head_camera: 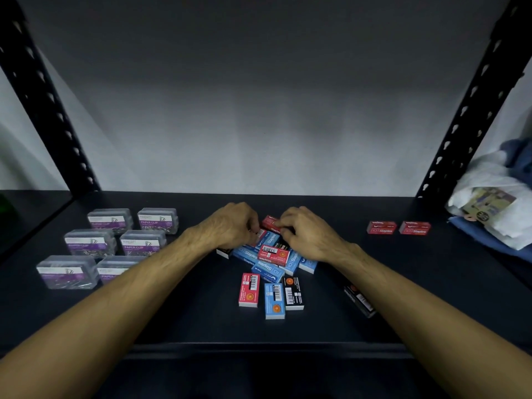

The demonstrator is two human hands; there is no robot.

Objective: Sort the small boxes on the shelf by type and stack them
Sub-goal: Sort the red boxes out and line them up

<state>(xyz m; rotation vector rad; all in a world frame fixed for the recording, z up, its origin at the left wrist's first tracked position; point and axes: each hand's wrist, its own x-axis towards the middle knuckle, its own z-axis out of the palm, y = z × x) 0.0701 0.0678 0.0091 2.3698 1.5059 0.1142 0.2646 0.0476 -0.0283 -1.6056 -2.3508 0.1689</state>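
Observation:
A mixed heap of red, blue and black staple boxes (270, 256) lies in the middle of the dark shelf (403, 283). My left hand (230, 226) and my right hand (308, 233) are both over the far side of the heap, fingers curled. My right fingertips pinch a red staple box (269, 220) at the heap's back. My left fingertips touch a box at the heap's edge; whether they grip it is hidden. Three boxes, red (249, 289), blue (275, 300) and black (293, 293), lie side by side in front. Two red boxes (398, 227) sit apart at the right.
Several clear paper clip boxes with purple labels (106, 246) stand in two rows at the left. A black box (359, 300) lies by my right forearm. White and blue cloth with a card packet (495, 208) lies at the right. Black uprights frame both sides.

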